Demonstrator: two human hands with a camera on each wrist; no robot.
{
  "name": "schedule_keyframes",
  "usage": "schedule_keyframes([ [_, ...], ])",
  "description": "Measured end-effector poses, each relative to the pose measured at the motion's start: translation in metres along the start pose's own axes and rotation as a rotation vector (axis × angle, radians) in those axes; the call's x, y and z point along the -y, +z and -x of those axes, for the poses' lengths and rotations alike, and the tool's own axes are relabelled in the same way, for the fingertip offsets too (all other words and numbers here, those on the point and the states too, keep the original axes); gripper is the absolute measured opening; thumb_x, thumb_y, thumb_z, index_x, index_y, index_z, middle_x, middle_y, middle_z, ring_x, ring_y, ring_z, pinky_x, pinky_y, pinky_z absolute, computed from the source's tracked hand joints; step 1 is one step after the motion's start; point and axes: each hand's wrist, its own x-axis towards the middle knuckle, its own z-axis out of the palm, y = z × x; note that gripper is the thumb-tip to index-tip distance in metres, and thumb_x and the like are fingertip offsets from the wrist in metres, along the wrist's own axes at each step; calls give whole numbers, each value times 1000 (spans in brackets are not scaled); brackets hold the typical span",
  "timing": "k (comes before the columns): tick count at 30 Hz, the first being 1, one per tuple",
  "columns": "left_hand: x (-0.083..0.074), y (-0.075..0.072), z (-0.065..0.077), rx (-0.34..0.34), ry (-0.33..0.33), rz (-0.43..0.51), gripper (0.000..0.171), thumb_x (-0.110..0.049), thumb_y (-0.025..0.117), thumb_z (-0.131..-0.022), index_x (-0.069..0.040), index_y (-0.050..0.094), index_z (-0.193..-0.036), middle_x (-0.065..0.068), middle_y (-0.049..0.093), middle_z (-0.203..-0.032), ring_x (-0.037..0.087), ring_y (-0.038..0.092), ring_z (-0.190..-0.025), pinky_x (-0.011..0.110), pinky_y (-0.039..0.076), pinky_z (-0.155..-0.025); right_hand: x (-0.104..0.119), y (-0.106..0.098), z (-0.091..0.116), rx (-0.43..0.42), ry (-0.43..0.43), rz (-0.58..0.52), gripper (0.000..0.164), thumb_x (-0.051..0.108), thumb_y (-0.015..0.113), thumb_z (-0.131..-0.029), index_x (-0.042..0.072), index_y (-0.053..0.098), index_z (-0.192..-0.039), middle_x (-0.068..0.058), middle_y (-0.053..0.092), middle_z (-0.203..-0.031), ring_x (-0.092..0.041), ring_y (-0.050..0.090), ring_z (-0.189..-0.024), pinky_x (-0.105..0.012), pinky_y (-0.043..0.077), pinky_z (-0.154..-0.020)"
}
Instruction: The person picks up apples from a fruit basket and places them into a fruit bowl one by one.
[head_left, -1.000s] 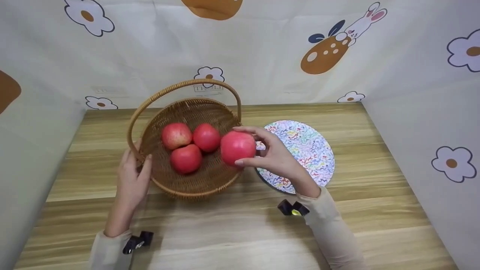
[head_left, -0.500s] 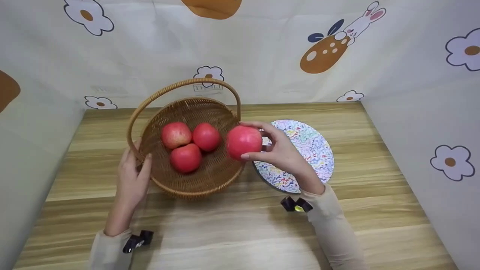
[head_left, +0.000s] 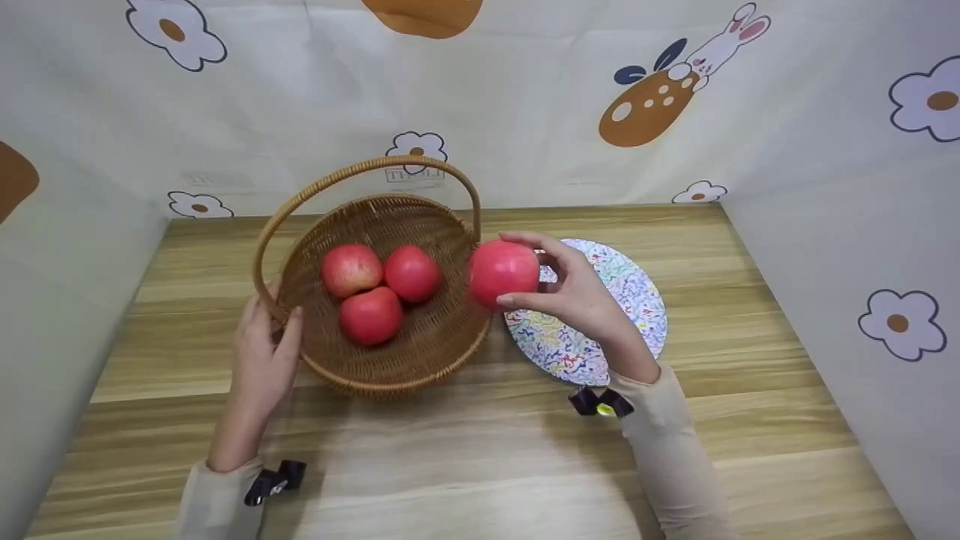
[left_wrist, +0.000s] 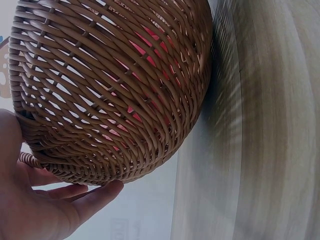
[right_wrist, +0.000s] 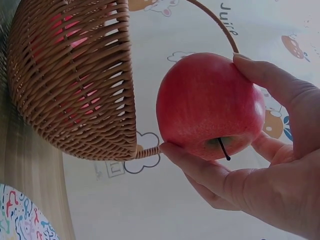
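Note:
A wicker basket (head_left: 390, 387) with a tall arched handle stands on the table, and three red apples (head_left: 371, 315) lie together inside it. My left hand (head_left: 262, 364) grips the basket's left rim by the foot of the handle, thumb over the inner side and fingers outside. In the left wrist view those fingers reach under the woven wall (left_wrist: 115, 90). A fourth, larger-looking apple (head_left: 504, 274) is held by my right hand (head_left: 581, 300), just beyond the basket's right rim and partly over the round plate. The right wrist view shows its stem (right_wrist: 224, 149) and my thumb and fingertips around it.
A round flat plate (head_left: 637, 307) with a multicoloured squiggle pattern lies right of the basket, partly hidden by my right hand. Wood-grain tabletop (head_left: 450, 465) stretches in front. Printed cloth walls (head_left: 525, 135) enclose the back and both sides.
My right hand has carried the apple right and slightly away from me, from over the basket's right side to past its rim. The left hand and basket have hardly moved.

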Motion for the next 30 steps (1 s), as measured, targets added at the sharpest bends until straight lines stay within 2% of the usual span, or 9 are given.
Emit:
schedule_keyframes([
  [6, -1, 0, 0, -4, 0, 4, 52, -4, 57, -101, 14, 48, -149, 37, 53, -142, 54, 52, -130, 70, 44, -106, -1, -5, 0, -21, 2, 7, 73, -2, 87, -80, 5, 60, -147, -12, 57, -147, -34, 57, -125, -45, 61, -94],
  [16, -1, 0, -1, 18, -11, -4, 52, -4, 56, -103, 11, 47, -152, 34, 51, -148, 52, 53, -130, 65, 51, -99, -4, -13, -2, -30, 17, 22, 73, 0, 87, -81, 4, 58, -148, -12, 57, -146, -33, 57, -123, -43, 61, -92],
  [21, -3, -1, 0, 27, -24, -5, 52, -4, 56, -104, 10, 46, -153, 33, 51, -148, 50, 55, -130, 60, 54, -99, -5, -17, -3, -41, 20, 18, 73, -1, 86, -81, 4, 58, -148, -13, 56, -146, -33, 56, -123, -44, 61, -94],
  [25, -1, -1, 0, 11, -9, -1, 52, -3, 56, -103, 12, 47, -152, 36, 51, -147, 51, 52, -131, 62, 50, -103, -7, -20, -4, -48, 21, 27, 72, 0, 86, -82, 6, 59, -148, -13, 56, -146, -32, 57, -123, -43, 61, -93],
  [30, 0, 0, 0, 0, 6, -11, 51, -4, 56, -103, 14, 47, -150, 37, 52, -144, 51, 52, -129, 65, 49, -101, -11, -24, -5, -67, 21, 51, 72, 1, 86, -82, 6, 59, -148, -13, 56, -145, -31, 57, -122, -40, 60, -92],
])
